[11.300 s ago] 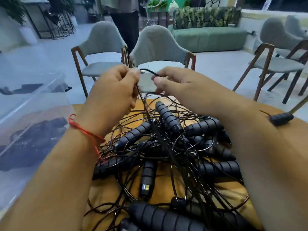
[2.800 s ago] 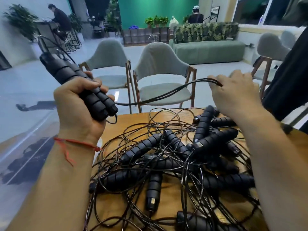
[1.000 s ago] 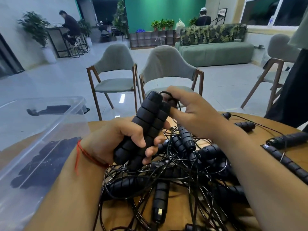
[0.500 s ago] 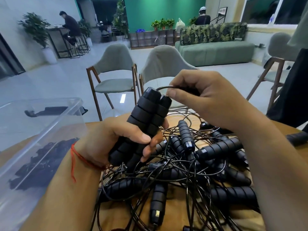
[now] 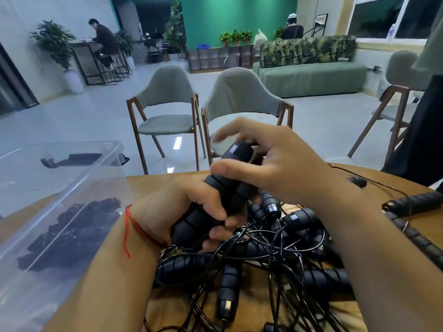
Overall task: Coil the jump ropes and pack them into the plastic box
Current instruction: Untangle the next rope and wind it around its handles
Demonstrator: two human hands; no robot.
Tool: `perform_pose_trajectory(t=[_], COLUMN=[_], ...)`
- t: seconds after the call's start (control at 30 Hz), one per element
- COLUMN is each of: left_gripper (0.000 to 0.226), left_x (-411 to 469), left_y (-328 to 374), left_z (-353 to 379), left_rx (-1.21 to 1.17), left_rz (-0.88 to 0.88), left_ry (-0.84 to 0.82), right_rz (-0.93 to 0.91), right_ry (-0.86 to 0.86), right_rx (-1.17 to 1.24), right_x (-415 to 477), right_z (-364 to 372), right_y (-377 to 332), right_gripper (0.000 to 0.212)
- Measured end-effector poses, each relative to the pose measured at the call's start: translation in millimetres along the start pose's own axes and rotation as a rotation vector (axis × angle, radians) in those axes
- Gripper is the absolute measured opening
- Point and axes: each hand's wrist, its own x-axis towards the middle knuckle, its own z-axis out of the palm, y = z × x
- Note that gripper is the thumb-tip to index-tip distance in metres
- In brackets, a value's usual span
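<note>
Two black ribbed handles (image 5: 230, 185) of one jump rope are being gripped together, side by side & tilted up, in the L hand (image 5: 182, 212). Its fingers are being wrapped tight round their lower halves, just above a tangled pile of ropes (image 5: 282, 250) lying on the wooden table (image 5: 374, 195). The R hand (image 5: 282, 164) is being held over the handle tops, w/ the thumb being pressed to one side & the fingers spread & blurred; whether the thin cord is being pinched underneath can't be told. A clear plastic box (image 5: 112, 149) is being kept at the left, w/ dark ropes already packed inside. Handling, as judged: the handles are probably light, firm & grippy from the ribbing, so they are best taken round the middle as a pair. The cord looks thin, slick & springy, so a coil is likely to be sprung open unless pinned against the handles, & snags on the pile are to be expected. Vs. half a sec ago: the R hand, then lifted above the handles w/ cord pinched, is now being brought down onto them. The L grip is being kept unchanged.
</note>
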Motion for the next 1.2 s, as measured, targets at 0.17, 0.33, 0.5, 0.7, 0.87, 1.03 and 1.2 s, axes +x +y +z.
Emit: perform_pose_trajectory(t=[0.17, 0.33, 0.5, 0.7, 0.87, 1.03, 1.2], left_gripper=[0.048, 0.069, 0.063, 0.016, 0.023, 0.062, 0.026], left_x=[6, 3, 7, 11, 1, 0, 3], left_y=[9, 9, 13, 6, 11, 9, 3], left_z=[18, 3, 11, 9, 11, 12, 0], left_rx=[-0.247, -0.009, 0.295, 0.497, 0.347, 0.457, 0.588], left_rz=[0.287, 0.391, 0.424, 0.644, 0.672, 0.514, 0.560], left_ry=[0.114, 0.734, 0.994, 1.004, 0.940, 1.013, 0.922], right_rz=[-0.040, 0.064, 0.131, 0.173, 0.174, 0.159, 0.167], right_ry=[0.188, 0.524, 0.630, 0.678, 0.648, 0.624, 0.643], right_rx=[0.069, 0.111, 0.150, 0.266, 0.329, 0.332, 0.312], right_x=[1, 5, 6, 10, 10, 11, 9], right_z=[3, -19, -23, -19, -19, -16, -20], right_y=[9, 20, 24, 32, 34, 33, 37], right_gripper=[0.027, 0.028, 0.034, 0.043, 0.039, 0.040, 0.037])
